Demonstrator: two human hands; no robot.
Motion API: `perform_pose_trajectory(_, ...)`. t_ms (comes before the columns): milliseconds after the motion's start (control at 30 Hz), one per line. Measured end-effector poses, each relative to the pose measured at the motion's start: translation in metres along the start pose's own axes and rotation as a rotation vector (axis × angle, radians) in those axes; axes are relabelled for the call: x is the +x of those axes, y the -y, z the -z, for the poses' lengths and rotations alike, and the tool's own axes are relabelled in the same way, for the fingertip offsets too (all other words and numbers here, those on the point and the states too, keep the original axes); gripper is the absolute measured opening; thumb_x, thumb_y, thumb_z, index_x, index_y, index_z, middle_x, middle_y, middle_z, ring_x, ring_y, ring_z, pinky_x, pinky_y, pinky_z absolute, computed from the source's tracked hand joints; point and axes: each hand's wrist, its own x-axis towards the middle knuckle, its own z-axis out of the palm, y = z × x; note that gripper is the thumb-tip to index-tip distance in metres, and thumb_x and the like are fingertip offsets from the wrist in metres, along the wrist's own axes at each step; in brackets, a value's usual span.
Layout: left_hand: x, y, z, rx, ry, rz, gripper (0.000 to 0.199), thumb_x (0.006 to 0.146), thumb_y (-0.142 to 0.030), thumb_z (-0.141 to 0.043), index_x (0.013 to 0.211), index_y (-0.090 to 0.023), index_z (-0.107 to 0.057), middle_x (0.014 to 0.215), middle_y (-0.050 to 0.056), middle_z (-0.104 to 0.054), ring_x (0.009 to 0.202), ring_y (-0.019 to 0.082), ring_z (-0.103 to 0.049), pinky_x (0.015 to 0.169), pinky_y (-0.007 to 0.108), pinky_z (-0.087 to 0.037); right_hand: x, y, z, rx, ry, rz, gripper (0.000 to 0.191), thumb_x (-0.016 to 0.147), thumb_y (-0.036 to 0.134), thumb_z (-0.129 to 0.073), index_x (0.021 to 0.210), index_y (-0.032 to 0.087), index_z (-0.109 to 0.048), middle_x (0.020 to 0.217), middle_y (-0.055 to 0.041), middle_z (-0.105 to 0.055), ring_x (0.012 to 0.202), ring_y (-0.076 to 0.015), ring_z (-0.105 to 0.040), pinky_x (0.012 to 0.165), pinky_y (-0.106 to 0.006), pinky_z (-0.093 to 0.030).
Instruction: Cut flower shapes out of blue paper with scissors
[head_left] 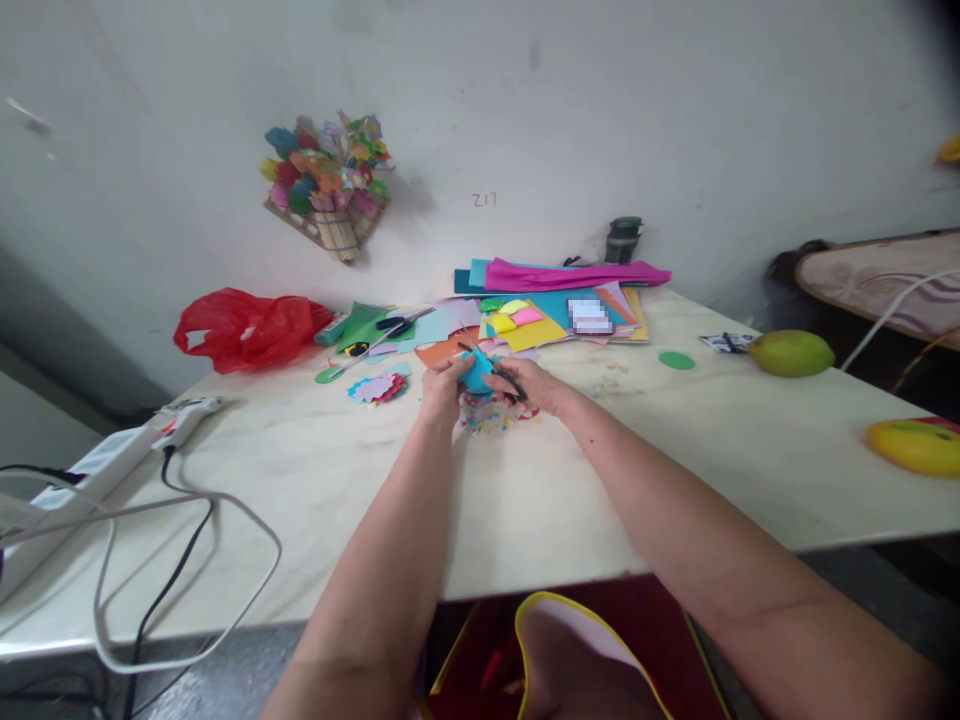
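Note:
Between my hands is a blue piece of paper (477, 372), held up just above the table. My left hand (444, 385) pinches its left edge. My right hand (534, 386) is closed around the dark handles of a pair of scissors (510, 383), whose blades reach toward the paper. Small colourful paper scraps (491, 415) lie on the table right below. To the left sits a stack of scalloped paper flowers (379, 387). Coloured paper sheets (435, 328) spread out behind my hands, with a second pair of scissors (394, 325) lying on them.
A red plastic bag (251, 328) is at the back left. On the left edge, a power strip (105, 455) trails looping cables (274, 540). Green mango (791, 353), yellow fruit (915, 446) and a green paper disc (677, 360) lie right. A dark cup (623, 240) stands by the wall.

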Motion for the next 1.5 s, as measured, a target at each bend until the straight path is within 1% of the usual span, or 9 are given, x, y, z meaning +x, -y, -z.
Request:
perform_pose_trajectory(167, 0.000, 0.000, 0.000, -0.010, 0.000, -0.009, 0.034, 0.049, -0.024, -0.081, 0.050, -0.016, -0.047, 0.048, -0.005, -0.044, 0.042, 0.006, -0.041, 0.041, 0.019, -0.035, 0.005, -0.006, 0.000, 0.027, -0.009, -0.005, 0.033, 0.072, 0.043, -0.074, 0.080, 0.018, -0.053, 0.053, 0.0054, -0.053, 0.037, -0.0068, -0.045, 0.025, -0.016, -0.026)
perform_pose_trajectory(267, 0.000, 0.000, 0.000, -0.018, 0.005, -0.007, 0.034, 0.048, -0.025, -0.082, 0.051, -0.016, -0.049, 0.047, -0.005, -0.045, 0.041, 0.006, -0.041, 0.040, 0.019, -0.035, 0.006, -0.007, 0.000, 0.031, -0.009, 0.001, 0.033, 0.072, 0.042, -0.074, 0.080, 0.018, -0.053, 0.053, 0.0052, -0.053, 0.037, -0.0071, -0.045, 0.025, -0.016, -0.026)
perform_pose_trajectory(533, -0.001, -0.002, -0.002, -0.047, -0.025, 0.007, 0.033, 0.047, -0.023, -0.083, 0.052, -0.015, -0.051, 0.047, -0.005, -0.049, 0.040, 0.005, -0.043, 0.039, 0.018, -0.035, 0.001, 0.000, -0.002, 0.030, -0.038, -0.031, 0.031, 0.072, 0.040, -0.073, 0.077, 0.017, -0.054, 0.050, 0.0053, -0.052, 0.036, -0.0068, -0.044, 0.026, -0.016, -0.023)
perform_pose_trajectory(667, 0.000, -0.003, -0.002, -0.054, -0.045, 0.022, 0.032, 0.046, -0.023, -0.084, 0.053, -0.015, -0.053, 0.049, -0.003, -0.053, 0.043, 0.007, -0.048, 0.043, 0.020, -0.039, -0.001, 0.006, -0.003, 0.026, -0.048, -0.043, 0.030, 0.068, 0.037, -0.075, 0.075, 0.016, -0.055, 0.050, 0.0049, -0.052, 0.036, -0.0061, -0.043, 0.027, -0.016, -0.021)
perform_pose_trajectory(800, 0.000, -0.004, -0.002, -0.039, -0.066, 0.036, 0.031, 0.043, -0.023, -0.083, 0.053, -0.015, -0.055, 0.050, -0.002, -0.055, 0.045, 0.009, -0.051, 0.046, 0.021, -0.042, -0.006, 0.014, -0.005, 0.038, -0.055, -0.065, 0.025, 0.071, 0.034, -0.071, 0.074, 0.015, -0.055, 0.047, 0.0052, -0.050, 0.035, -0.0059, -0.041, 0.029, -0.016, -0.024)
perform_pose_trajectory(900, 0.000, -0.004, -0.003, -0.035, -0.076, 0.023, 0.029, 0.044, -0.023, -0.083, 0.056, -0.014, -0.057, 0.052, -0.002, -0.057, 0.046, 0.009, -0.052, 0.048, 0.021, -0.043, -0.008, 0.018, -0.005, 0.053, -0.046, -0.080, 0.023, 0.073, 0.033, -0.069, 0.074, 0.015, -0.055, 0.047, 0.0050, -0.050, 0.034, -0.0063, -0.042, 0.028, -0.016, -0.022)
perform_pose_trajectory(1100, -0.001, -0.005, -0.003, -0.012, -0.030, 0.007, 0.029, 0.045, -0.024, -0.081, 0.058, -0.014, -0.057, 0.053, -0.002, -0.056, 0.046, 0.009, -0.051, 0.047, 0.021, -0.042, -0.011, 0.019, -0.001, 0.067, -0.046, -0.067, 0.021, 0.078, 0.031, -0.066, 0.075, 0.015, -0.054, 0.050, 0.0036, -0.052, 0.036, -0.0052, -0.042, 0.028, -0.015, -0.023)
perform_pose_trajectory(1367, -0.001, -0.004, -0.001, -0.009, 0.018, 0.004, 0.030, 0.044, -0.025, -0.083, 0.057, -0.015, -0.057, 0.052, -0.003, -0.057, 0.044, 0.008, -0.051, 0.045, 0.021, -0.043, -0.008, 0.009, 0.006, 0.057, -0.009, -0.037, 0.025, 0.077, 0.036, -0.069, 0.077, 0.015, -0.054, 0.052, 0.0038, -0.053, 0.037, -0.0048, -0.042, 0.028, -0.015, -0.024)
perform_pose_trajectory(1500, -0.002, -0.005, -0.002, -0.020, 0.016, 0.020, 0.032, 0.043, -0.025, -0.084, 0.055, -0.015, -0.056, 0.052, -0.002, -0.057, 0.045, 0.009, -0.053, 0.046, 0.021, -0.044, -0.008, 0.011, 0.006, 0.056, 0.010, -0.035, 0.024, 0.077, 0.035, -0.067, 0.076, 0.015, -0.054, 0.054, 0.0040, -0.054, 0.037, -0.0048, -0.042, 0.028, -0.015, -0.024)
